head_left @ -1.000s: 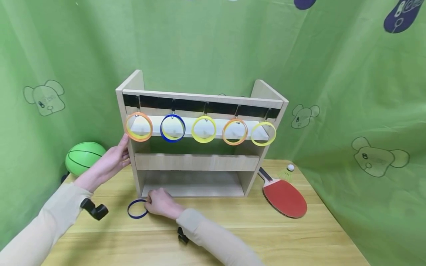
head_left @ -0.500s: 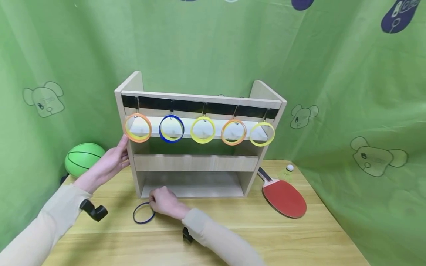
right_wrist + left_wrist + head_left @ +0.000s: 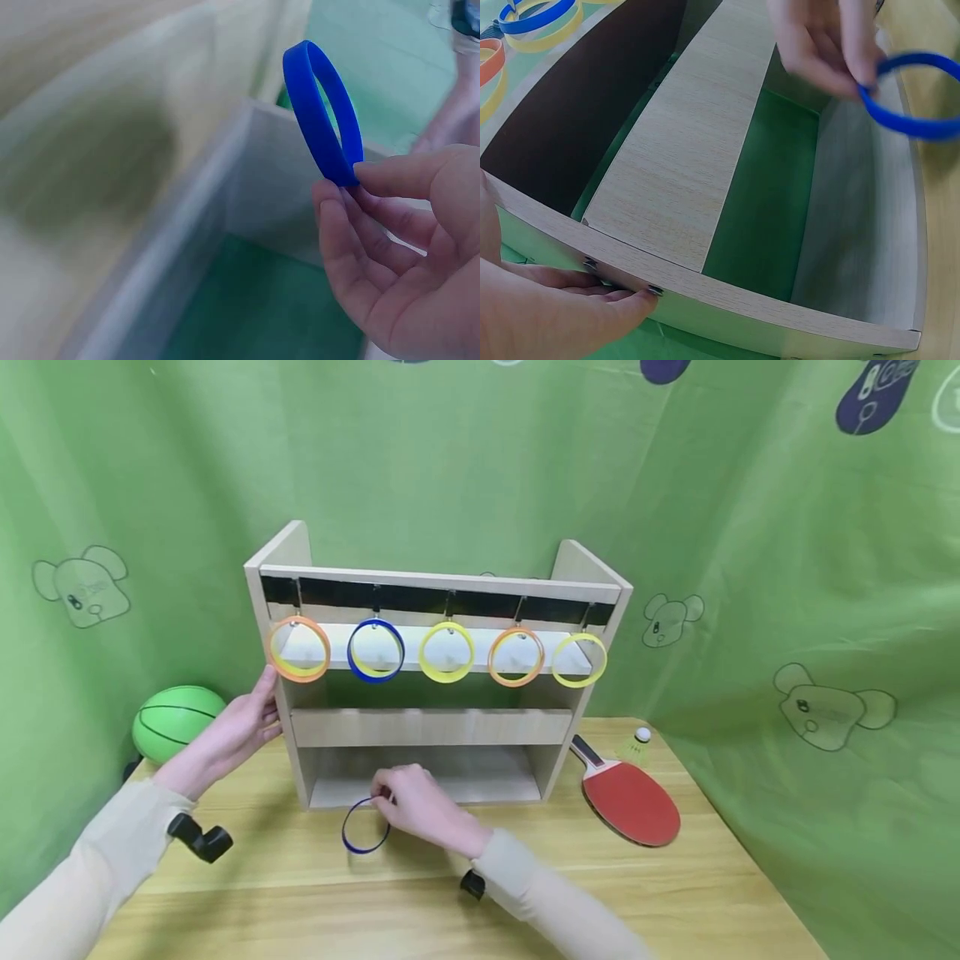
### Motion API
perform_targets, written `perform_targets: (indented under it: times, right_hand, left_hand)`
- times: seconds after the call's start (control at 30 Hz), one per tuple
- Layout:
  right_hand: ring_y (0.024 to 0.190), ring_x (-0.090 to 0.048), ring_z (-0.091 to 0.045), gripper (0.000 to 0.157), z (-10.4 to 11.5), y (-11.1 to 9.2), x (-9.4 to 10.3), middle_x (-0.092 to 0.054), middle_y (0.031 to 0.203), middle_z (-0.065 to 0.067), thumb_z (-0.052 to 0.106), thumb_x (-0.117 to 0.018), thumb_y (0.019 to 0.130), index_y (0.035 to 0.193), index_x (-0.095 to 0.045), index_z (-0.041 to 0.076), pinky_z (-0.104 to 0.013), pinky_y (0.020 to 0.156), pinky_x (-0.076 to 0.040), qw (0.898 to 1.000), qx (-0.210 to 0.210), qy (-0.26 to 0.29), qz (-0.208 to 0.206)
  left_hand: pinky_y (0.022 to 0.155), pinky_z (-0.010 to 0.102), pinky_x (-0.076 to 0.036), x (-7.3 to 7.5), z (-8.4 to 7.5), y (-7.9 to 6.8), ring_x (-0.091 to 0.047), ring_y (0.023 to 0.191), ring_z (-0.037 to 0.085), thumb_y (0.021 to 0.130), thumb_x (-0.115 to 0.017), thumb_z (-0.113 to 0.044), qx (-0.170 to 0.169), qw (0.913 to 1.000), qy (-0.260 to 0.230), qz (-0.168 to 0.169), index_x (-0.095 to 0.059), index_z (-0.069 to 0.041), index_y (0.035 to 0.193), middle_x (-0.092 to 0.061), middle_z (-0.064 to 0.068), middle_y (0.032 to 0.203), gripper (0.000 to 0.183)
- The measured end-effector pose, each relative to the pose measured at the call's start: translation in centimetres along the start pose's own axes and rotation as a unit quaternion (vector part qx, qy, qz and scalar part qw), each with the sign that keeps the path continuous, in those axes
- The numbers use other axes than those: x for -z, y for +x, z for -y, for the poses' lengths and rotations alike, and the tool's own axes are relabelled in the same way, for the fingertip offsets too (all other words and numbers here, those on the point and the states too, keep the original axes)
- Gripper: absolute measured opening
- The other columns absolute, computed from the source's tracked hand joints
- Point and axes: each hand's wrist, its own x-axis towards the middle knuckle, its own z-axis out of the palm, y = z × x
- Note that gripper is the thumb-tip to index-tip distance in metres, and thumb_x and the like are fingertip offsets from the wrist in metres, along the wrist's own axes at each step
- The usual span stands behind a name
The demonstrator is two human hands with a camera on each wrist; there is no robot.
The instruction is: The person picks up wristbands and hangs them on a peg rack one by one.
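Observation:
A blue silicone wristband (image 3: 307, 112) is pinched between the thumb and fingers of my right hand (image 3: 427, 806). It hangs just above the table, in front of the lower shelf of a pale wooden rack (image 3: 431, 727). My left hand (image 3: 232, 731) rests against the rack's left side panel, and in the left wrist view its fingers (image 3: 634, 304) lie along the panel's outer face. Several wristbands hang from hooks on the rack's black strip, among them an orange one (image 3: 322, 670), a blue one (image 3: 375, 678) and a yellow one (image 3: 447, 677).
Behind my left hand sits a green ball (image 3: 176, 718) with black lines. Right of the rack lie a red table tennis paddle (image 3: 633, 802) and a shuttlecock (image 3: 640, 740). A green curtain (image 3: 442, 460) closes off the back and sides of the wooden table (image 3: 315, 910).
My right hand has moved to the right and lifted slightly, carrying the blue wristband with it. The left hand keeps its place on the rack, while the head view has shifted a little.

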Motion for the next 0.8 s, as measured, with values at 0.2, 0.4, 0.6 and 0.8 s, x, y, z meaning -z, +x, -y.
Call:
perform_targets:
  times: [0.2,0.4,0.6,0.8]
  right_hand:
    - [0.073,-0.069,-0.012,0.004,-1.0,-2.3,3.4,-0.074,0.085,-0.006,0.006,-0.068,0.09,0.089,-0.071,0.005,-0.007,0.062,-0.052,0.999,0.011,0.005,-0.047]
    - [0.069,-0.067,-0.012,0.002,-2.1,-4.4,6.3,-0.073,0.082,-0.005,0.005,-0.07,0.087,0.087,-0.07,0.006,-0.011,0.061,-0.054,0.995,0.015,-0.023,-0.096]
    - [0.068,-0.066,-0.011,0.004,-2.9,-6.3,9.5,-0.072,0.081,-0.005,0.006,-0.072,0.087,0.088,-0.07,0.003,-0.011,0.06,-0.053,0.991,0.005,-0.046,-0.128]
    - [0.065,-0.06,-0.009,0.006,-3.1,-7.5,12.8,-0.069,0.078,-0.005,0.005,-0.074,0.086,0.086,-0.069,0.006,-0.014,0.056,-0.051,0.982,0.004,-0.076,-0.173]
  left_hand:
    - [0.126,0.058,0.002,0.0,-0.1,-0.1,0.005,0.153,0.044,0.099,-0.02,-0.066,0.001,1.0,0.001,0.002,0.011,0.004,0.154,0.01,0.028,0.163,0.095]
    - [0.126,0.058,0.002,0.0,-0.2,-0.2,0.006,0.152,0.044,0.099,-0.02,-0.067,0.002,1.0,0.003,0.002,0.012,0.004,0.154,0.011,0.028,0.163,0.095]
    - [0.126,0.058,0.002,0.0,-0.2,-0.1,0.007,0.152,0.044,0.099,-0.021,-0.066,0.002,1.0,-0.001,0.004,0.011,0.004,0.154,0.011,0.028,0.163,0.095]
    - [0.126,0.058,0.003,-0.1,-0.2,-0.1,0.007,0.153,0.043,0.099,-0.021,-0.066,0.003,1.0,-0.007,0.003,0.011,0.004,0.154,0.011,0.028,0.163,0.095]
